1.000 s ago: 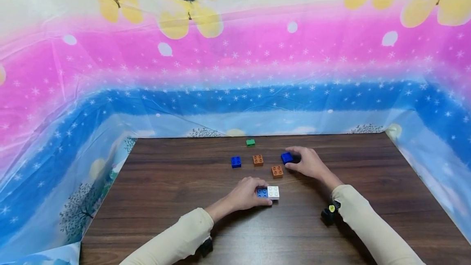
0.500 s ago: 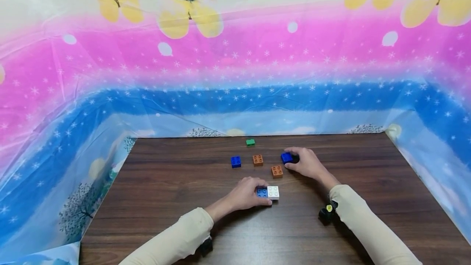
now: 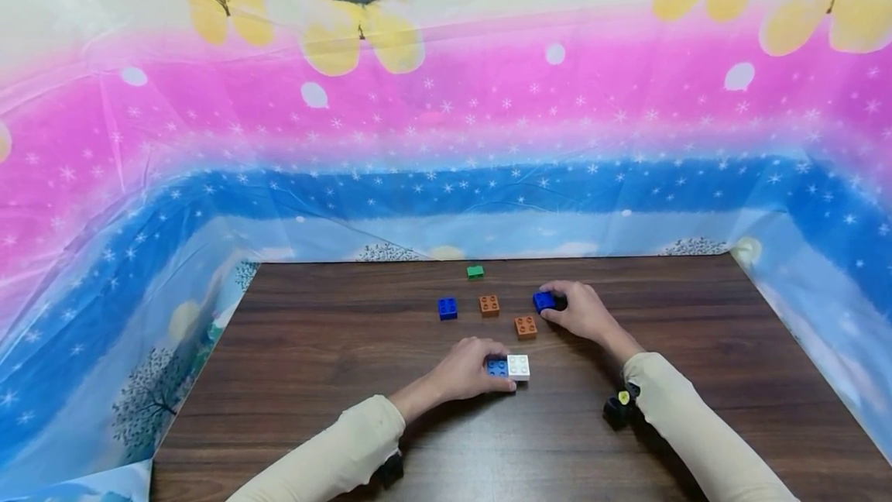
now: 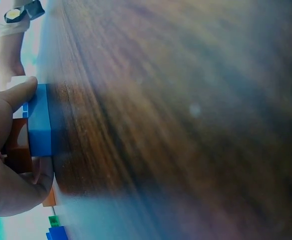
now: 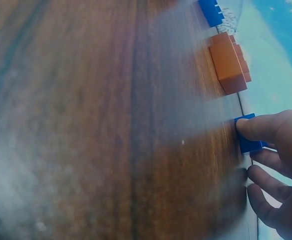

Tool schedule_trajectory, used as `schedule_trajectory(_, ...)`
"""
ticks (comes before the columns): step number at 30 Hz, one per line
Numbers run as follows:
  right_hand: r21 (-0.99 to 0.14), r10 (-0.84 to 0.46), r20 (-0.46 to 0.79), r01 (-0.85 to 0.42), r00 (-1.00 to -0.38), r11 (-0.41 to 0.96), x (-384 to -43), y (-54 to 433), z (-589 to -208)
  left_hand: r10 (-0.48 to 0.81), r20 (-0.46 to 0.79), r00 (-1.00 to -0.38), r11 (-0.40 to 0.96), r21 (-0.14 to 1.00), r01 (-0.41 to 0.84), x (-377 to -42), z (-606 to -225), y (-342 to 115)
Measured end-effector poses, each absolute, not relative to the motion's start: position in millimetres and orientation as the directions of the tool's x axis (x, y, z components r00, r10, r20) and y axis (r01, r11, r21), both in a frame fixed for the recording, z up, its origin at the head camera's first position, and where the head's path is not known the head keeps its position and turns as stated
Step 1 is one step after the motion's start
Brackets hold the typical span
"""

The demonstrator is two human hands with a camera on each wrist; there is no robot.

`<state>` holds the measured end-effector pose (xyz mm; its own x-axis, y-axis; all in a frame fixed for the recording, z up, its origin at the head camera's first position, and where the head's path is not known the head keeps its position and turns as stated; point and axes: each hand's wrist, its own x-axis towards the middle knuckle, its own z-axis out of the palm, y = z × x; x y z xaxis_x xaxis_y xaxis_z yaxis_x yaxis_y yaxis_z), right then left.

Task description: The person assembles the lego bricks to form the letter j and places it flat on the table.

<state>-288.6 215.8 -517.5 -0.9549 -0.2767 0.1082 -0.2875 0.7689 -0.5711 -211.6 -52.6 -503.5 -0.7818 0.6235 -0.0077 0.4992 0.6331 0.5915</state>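
Observation:
Thumb and fingers of my left hand (image 3: 463, 369) grip a light blue brick (image 4: 40, 120) low at the table. A white brick (image 3: 519, 366) sits on its right end, studs up. A brown brick (image 4: 20, 142) is also on it, inside the grip in the left wrist view; the hand hides it from the head view. Farther back on the right, my right hand (image 3: 584, 308) pinches a dark blue brick (image 3: 543, 300) between thumb and fingers. The right wrist view shows the thumb on its near side, with the other fingers loosely bent beside it.
Between and behind the hands, two orange-brown bricks, a nearer one (image 3: 526, 327) and a farther one (image 3: 489, 305), lie on the wooden table (image 3: 313, 331). Another dark blue brick (image 3: 447, 308) is left of them, and a green brick (image 3: 475, 272) stands near the back edge. A printed curtain (image 3: 446, 192) surrounds the table.
My right wrist and forearm have shifted slightly left, while the right fingers stay at the dark blue brick. The left hand and the bricks keep their places.

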Motion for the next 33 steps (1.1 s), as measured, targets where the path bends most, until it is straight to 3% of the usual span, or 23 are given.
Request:
schedule_trajectory(25, -0.597, -0.224, 0.132, -0.258, -0.966, 0.760, -275, 216, -502, 0.625, 0.015, -0.781, 0.627, 0.587, 0.513, -209, -502, -52)
schedule_trajectory(33, -0.592, -0.242, 0.186, -0.305, -0.952, 0.746, -264, 211, -491, 0.630, 0.019, -0.777, 0.618, 0.595, 0.515, -210, -502, -53)
